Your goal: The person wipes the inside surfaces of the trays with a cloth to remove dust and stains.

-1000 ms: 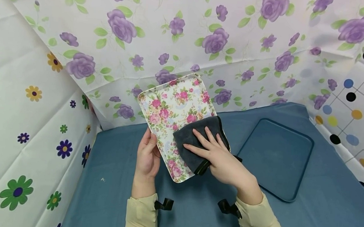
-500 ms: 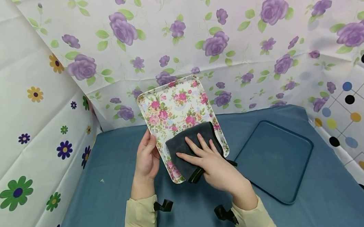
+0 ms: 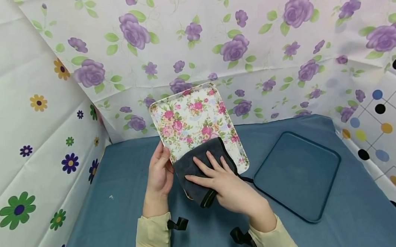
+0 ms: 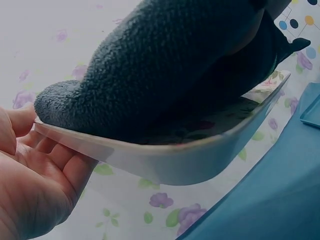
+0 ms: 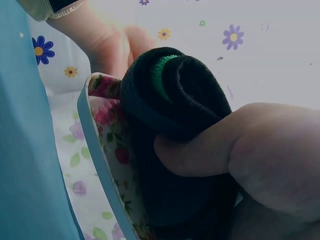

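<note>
A rectangular tray with pink roses on white is held up at a tilt over the table. My left hand grips its left edge; the left wrist view shows fingers under the rim and the thumb above it. On the tray's lower part lies a folded dark grey cloth with black edging. My right hand presses on this cloth with spread, straight fingers. In the right wrist view its thumb rests along the folded cloth. The cloth covers the tray's bottom corner.
A blue tray lies flat on the blue-covered table, right of the hands. Patterned sheets stand as walls: purple roses behind, daisies at left, coloured dots at right.
My right hand has slid the cloth down and left across the floral tray, baring more of its right side. The left hand and the tray have hardly moved.
</note>
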